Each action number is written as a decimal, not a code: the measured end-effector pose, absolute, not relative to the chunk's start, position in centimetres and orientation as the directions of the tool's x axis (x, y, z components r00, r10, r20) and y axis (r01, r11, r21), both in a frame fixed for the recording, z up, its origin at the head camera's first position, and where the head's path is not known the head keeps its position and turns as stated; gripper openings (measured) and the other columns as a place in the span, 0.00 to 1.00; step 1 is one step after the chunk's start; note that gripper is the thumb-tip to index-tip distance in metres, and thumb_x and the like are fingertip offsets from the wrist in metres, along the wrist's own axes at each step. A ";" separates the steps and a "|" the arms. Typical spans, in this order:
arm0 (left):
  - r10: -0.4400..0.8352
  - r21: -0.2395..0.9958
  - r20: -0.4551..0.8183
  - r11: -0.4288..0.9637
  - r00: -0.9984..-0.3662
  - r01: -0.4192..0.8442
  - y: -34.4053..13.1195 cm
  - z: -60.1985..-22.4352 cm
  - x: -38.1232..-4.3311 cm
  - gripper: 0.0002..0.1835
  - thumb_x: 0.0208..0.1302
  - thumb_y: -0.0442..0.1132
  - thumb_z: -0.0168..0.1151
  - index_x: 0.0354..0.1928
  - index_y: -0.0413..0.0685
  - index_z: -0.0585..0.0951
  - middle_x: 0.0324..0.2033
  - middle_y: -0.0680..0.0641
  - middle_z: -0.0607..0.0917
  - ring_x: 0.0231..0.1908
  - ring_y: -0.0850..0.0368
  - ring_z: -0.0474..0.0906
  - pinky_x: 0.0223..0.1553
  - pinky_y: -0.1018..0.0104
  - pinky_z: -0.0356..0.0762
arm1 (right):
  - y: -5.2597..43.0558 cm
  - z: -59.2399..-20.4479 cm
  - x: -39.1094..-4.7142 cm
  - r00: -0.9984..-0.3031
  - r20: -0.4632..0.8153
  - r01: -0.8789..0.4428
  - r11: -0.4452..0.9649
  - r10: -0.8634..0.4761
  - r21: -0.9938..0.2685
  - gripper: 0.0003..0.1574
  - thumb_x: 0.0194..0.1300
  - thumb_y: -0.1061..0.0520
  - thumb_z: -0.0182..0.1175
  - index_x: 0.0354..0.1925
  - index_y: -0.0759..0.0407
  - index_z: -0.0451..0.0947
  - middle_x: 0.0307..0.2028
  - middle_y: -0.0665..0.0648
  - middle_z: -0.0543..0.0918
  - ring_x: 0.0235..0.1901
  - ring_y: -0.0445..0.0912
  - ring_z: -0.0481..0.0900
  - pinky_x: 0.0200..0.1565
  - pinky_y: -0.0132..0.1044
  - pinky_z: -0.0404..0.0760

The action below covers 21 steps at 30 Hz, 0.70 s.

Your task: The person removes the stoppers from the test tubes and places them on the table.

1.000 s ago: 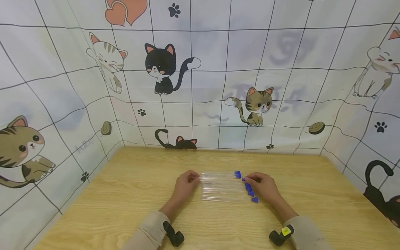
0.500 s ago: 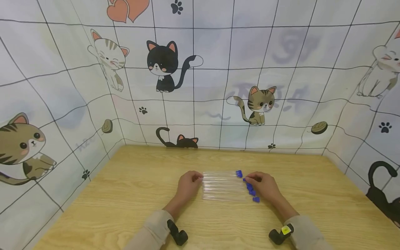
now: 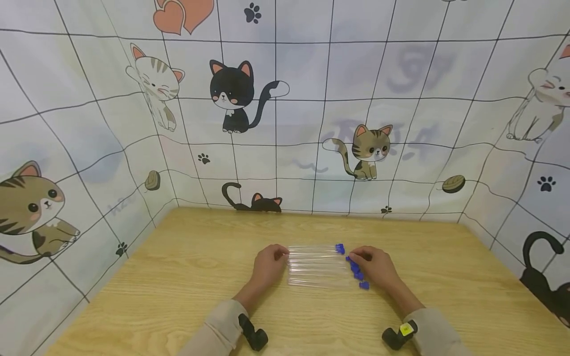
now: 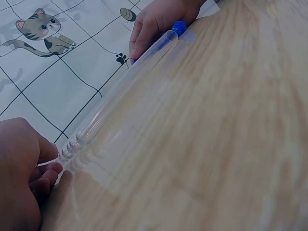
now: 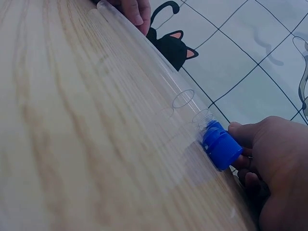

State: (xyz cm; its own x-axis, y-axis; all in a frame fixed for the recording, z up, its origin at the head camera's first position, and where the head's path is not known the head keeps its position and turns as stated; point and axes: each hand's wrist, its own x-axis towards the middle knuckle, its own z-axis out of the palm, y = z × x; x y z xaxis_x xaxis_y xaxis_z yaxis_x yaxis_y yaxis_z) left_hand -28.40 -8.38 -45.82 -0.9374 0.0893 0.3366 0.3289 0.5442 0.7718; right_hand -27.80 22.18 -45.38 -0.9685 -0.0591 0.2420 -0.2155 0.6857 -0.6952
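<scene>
Several clear plastic test tubes point(image 3: 316, 269) lie side by side on the wooden table, their left ends lined up. At those ends is my left hand point(image 3: 269, 264), with thumb and fingertips pinching one of the upper tubes. Across from it, my right hand point(image 3: 376, 264) pinches a small blue stopper point(image 3: 348, 258) beside a tube's right end. A few of the upper tubes carry blue stoppers point(image 3: 340, 248). More loose blue stoppers point(image 3: 357, 272) lie in a slanting line under the right fingers. In the right wrist view, a blue stopper point(image 5: 224, 151) stands close to the right fingertips.
The wooden table point(image 3: 200, 257) spreads around the tubes on every side. A white cloth point(image 3: 298, 109) printed with cats and grid lines rises behind it and at both sides. Dark camera mounts point(image 3: 253, 333) sit on both wrists, over beige sleeves point(image 3: 218, 329).
Since a second ago my left hand and forearm have shifted slightly to the right. The right hand stays almost in place with its stopper. The head view has tilted a little.
</scene>
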 end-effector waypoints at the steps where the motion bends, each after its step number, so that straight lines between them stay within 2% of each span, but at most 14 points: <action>1: 0.087 0.778 0.332 0.538 -0.939 0.324 -8.4 -45.9 -28.4 0.04 0.63 0.34 0.60 0.38 0.44 0.83 0.29 0.52 0.79 0.31 0.58 0.73 0.35 0.62 0.72 | 22.2 -45.4 -27.8 -0.968 0.243 -0.217 0.686 -0.059 -0.694 0.18 0.67 0.43 0.59 0.43 0.54 0.83 0.39 0.50 0.83 0.40 0.45 0.79 0.45 0.44 0.75; 8: 0.087 0.782 0.342 0.525 -0.936 0.335 -8.5 -45.9 -28.4 0.04 0.63 0.33 0.60 0.38 0.44 0.82 0.26 0.53 0.77 0.27 0.60 0.70 0.30 0.66 0.70 | 22.2 -45.3 -27.9 -0.975 0.219 -0.182 0.674 -0.030 -0.716 0.19 0.68 0.43 0.58 0.43 0.56 0.83 0.39 0.51 0.83 0.39 0.46 0.78 0.44 0.44 0.75; 21: 0.082 0.782 0.354 0.520 -0.932 0.343 -8.5 -45.7 -28.3 0.05 0.64 0.33 0.59 0.40 0.41 0.82 0.26 0.53 0.77 0.27 0.60 0.70 0.29 0.67 0.71 | 21.8 -44.9 -28.1 -0.983 0.182 -0.112 0.665 0.037 -0.739 0.20 0.67 0.44 0.59 0.44 0.58 0.83 0.40 0.54 0.84 0.38 0.46 0.77 0.41 0.42 0.75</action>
